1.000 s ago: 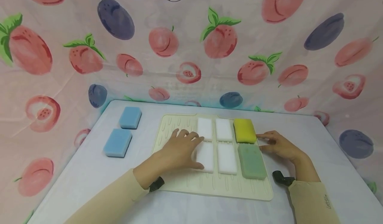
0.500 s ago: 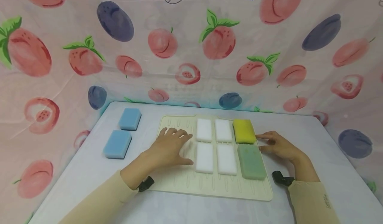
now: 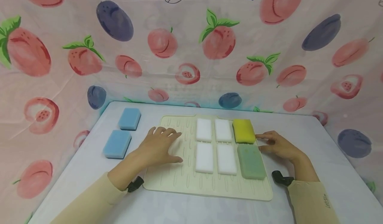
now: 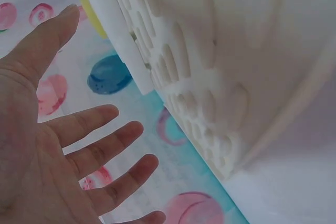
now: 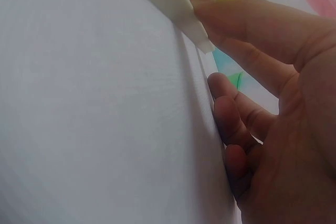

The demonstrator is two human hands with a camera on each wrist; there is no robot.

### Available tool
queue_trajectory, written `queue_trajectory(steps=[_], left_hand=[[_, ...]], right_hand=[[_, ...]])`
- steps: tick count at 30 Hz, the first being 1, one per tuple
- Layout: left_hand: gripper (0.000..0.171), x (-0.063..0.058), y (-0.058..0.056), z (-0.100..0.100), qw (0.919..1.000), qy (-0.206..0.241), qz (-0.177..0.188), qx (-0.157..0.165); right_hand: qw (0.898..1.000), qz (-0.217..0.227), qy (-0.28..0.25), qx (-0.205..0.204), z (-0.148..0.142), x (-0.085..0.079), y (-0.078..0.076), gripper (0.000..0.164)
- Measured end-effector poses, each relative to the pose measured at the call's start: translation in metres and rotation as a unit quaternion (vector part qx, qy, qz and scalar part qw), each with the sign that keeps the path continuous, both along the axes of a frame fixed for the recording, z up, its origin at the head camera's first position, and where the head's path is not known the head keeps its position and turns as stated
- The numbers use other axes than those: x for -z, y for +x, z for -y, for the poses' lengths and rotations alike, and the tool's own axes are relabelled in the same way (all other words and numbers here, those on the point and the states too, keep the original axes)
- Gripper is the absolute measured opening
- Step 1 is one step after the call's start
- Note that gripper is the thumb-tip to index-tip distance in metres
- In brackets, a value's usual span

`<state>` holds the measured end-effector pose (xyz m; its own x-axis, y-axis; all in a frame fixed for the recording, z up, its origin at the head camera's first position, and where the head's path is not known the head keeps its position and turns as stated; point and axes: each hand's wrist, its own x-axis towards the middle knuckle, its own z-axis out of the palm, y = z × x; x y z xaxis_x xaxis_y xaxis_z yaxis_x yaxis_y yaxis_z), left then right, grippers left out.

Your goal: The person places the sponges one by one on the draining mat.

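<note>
A cream ridged draining mat [image 3: 179, 184] lies on the table. Two rows of sponges sit on its right half: white sponges [image 3: 204, 157], a yellow sponge [image 3: 244, 131] at the far right corner and a green sponge [image 3: 252, 161] in front of it. My left hand [image 3: 158, 147] hovers over the mat's left part, fingers spread, holding nothing; the left wrist view shows its bare palm. At the mat's right edge my right hand [image 3: 278, 146] touches with thumb and extended index finger, close beside the yellow and green sponges. Its other fingers bend loosely against the table.
Two blue sponges [image 3: 117, 144] with dark undersides lie left of the mat, one behind the other. A fruit-printed curtain [image 3: 185, 51] rises behind the white table [image 3: 209, 210]. Black wrist cameras [image 3: 282, 178] sit at both sleeves.
My left hand has moved left, away from the white sponges, uncovering the nearer left one. The right hand stays at the mat's edge, and the sponges have not moved.
</note>
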<state>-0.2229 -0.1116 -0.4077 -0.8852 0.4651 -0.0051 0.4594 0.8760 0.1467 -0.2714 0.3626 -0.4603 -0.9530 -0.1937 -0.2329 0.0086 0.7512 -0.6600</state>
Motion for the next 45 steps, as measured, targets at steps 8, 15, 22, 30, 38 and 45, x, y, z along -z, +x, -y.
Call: queue_trajectory(steps=[8,15,22,30,38,45], left_hand=[[0.092,0.000,0.001,0.013,0.9998,-0.008,-0.003,-0.015],[0.092,0.001,0.001,0.021,0.9997,-0.009,-0.003,-0.020],[0.090,0.001,0.002,0.027,0.9995,-0.009,-0.011,-0.027],[0.089,0.001,0.003,0.035,0.9994,-0.007,-0.011,-0.033],[0.089,0.000,0.005,0.045,0.9992,-0.010,-0.013,-0.037],[0.088,-0.001,0.004,0.057,0.9990,-0.013,-0.021,-0.038]], right_hand=[[1.000,0.001,0.001,0.000,0.000,0.000,-0.001,0.066],[1.000,0.003,-0.003,-0.006,-0.002,0.001,-0.001,0.066],[1.000,0.002,-0.004,-0.005,-0.002,0.000,-0.001,0.065],[1.000,0.006,-0.005,-0.001,-0.001,-0.001,0.000,0.065],[1.000,0.007,-0.008,0.001,-0.003,0.001,-0.002,0.065],[1.000,0.001,-0.013,-0.002,-0.004,0.003,-0.002,0.064]])
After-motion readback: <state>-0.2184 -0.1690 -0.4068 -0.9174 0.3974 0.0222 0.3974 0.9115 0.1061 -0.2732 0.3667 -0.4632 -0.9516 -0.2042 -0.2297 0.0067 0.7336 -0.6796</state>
